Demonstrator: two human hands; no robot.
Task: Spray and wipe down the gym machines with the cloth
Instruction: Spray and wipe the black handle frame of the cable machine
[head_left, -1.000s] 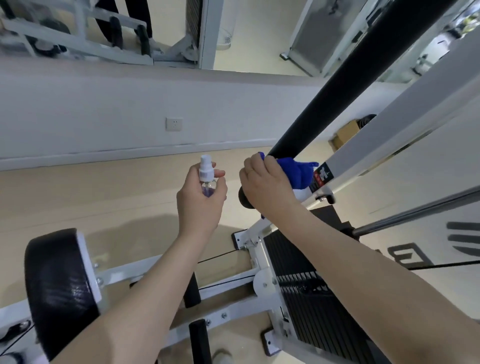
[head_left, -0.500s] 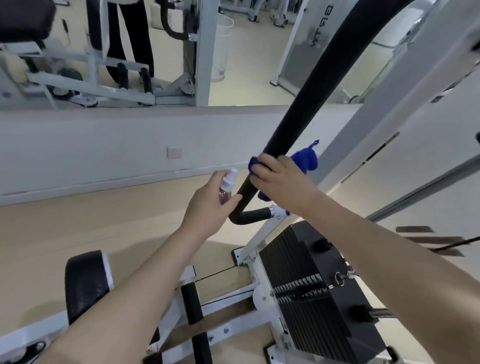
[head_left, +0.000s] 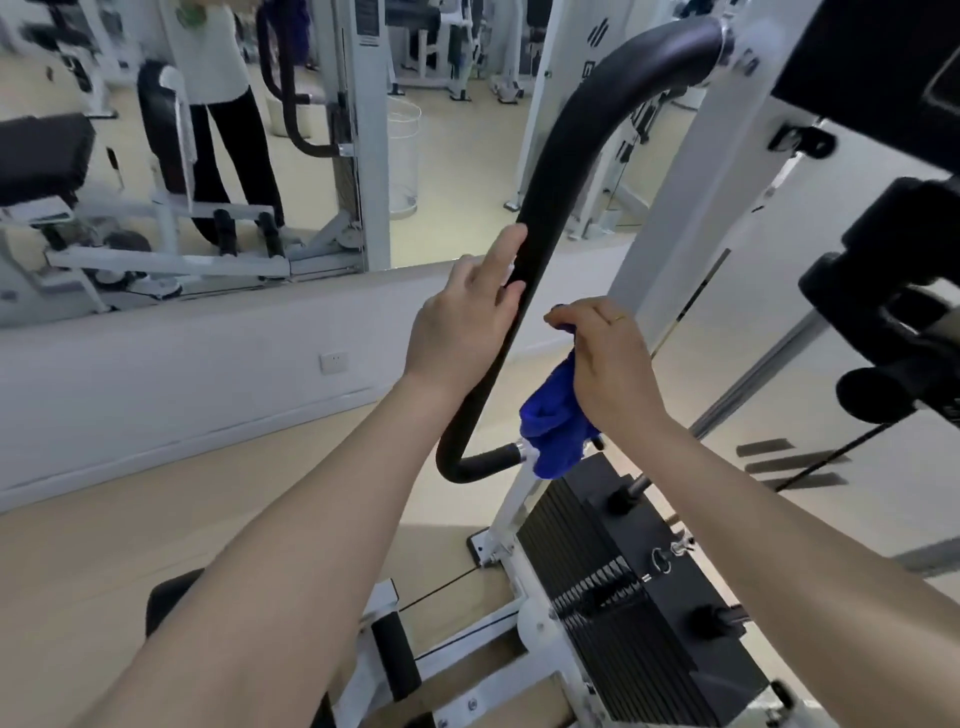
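A curved black padded bar (head_left: 550, 171) of the white gym machine runs from the top right down to a bend near the middle. My left hand (head_left: 460, 322) is against the bar's left side, index finger stretched up along it. Only a sliver of the white spray bottle (head_left: 511, 271) shows between its fingers. My right hand (head_left: 608, 364) is just right of the bar, closed on a bunched blue cloth (head_left: 553, 431) that hangs below the hand, beside the bar rather than wrapped on it.
The black weight stack (head_left: 623, 597) with its pin sits below my right arm. The white upright frame (head_left: 701, 208) rises on the right, with black machine parts (head_left: 883, 312) beyond it. A wall mirror (head_left: 182, 156) reflects a standing person and machines. A black foot roller (head_left: 395, 654) lies low.
The view tilted upward. My left hand rose along the bar with the bottle. My right hand came off the bar, and the cloth now hangs beside it.
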